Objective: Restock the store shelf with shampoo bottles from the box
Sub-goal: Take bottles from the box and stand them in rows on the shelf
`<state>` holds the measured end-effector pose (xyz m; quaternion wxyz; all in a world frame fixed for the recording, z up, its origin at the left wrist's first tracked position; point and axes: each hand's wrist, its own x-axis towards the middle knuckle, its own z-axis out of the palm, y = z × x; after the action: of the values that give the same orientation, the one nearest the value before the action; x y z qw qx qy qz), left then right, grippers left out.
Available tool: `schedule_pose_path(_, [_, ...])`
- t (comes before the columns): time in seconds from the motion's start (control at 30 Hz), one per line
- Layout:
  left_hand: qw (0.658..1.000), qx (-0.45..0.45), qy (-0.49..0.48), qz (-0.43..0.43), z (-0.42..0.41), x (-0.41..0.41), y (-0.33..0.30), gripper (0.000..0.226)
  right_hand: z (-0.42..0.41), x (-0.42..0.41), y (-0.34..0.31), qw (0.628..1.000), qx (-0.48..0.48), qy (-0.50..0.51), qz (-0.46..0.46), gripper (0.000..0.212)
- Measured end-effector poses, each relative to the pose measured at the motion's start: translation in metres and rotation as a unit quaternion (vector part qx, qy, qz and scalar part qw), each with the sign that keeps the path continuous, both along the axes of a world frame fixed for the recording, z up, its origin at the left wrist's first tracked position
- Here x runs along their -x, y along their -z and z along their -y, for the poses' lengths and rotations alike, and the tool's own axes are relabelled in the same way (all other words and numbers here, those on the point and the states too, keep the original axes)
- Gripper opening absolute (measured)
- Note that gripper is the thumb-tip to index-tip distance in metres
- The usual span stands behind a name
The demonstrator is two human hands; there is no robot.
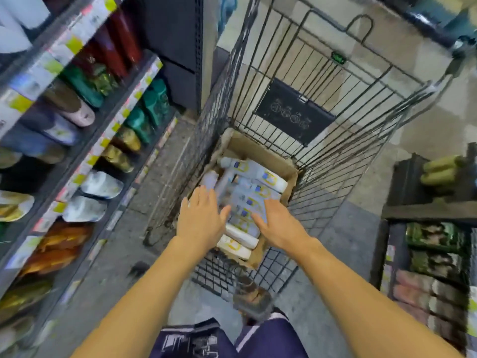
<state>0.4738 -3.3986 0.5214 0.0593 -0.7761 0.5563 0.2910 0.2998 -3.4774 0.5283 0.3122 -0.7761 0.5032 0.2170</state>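
Observation:
An open cardboard box (260, 151) lies in the bottom of a wire cart (335, 161). Several white shampoo bottles (254, 174) with blue and yellow labels lie flat inside it. My left hand (200, 215) hovers over the box's left side, fingers spread and holding nothing. Over the bottles in the middle of the box my right hand (277, 220) reaches down, fingers apart; whether it touches a bottle is unclear. The store shelf (85, 156) runs along the left, its tiers filled with bottles of many colours.
A dark shelving upright (178, 55) stands behind the cart's far left corner. Another display with packaged goods (433, 257) is at the right. Grey floor (116, 254) runs between the left shelf and the cart. My foot (254, 298) is under the cart's near end.

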Motion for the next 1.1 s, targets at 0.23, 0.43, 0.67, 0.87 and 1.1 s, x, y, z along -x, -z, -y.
schedule_pose_path(0.23, [0.989,-0.089,-0.090,-0.082,0.036,0.077,0.103,0.066,0.058,0.058,0.123,0.996,-0.062,-0.047,-0.036,0.061])
schedule_pose_path(0.43, [0.978,-0.128,-0.153,-0.055,0.045,0.101,0.146,0.045,0.105,0.038,0.171,0.998,0.043,-0.017,0.052,0.047])
schedule_pose_path(0.67, [0.993,-0.049,-0.097,0.035,0.074,0.082,0.161,0.038,0.169,-0.023,0.186,0.967,0.175,-0.023,0.185,0.036])
schedule_pose_path(0.87, [0.989,-0.004,-0.135,0.055,0.080,0.062,0.168,0.042,0.179,-0.049,0.208,0.988,0.104,-0.086,0.079,0.040])
schedule_pose_path(1.1, [0.981,0.011,-0.105,0.163,0.076,0.055,0.195,0.055,0.177,-0.055,0.218,0.994,0.054,-0.086,0.043,0.053])
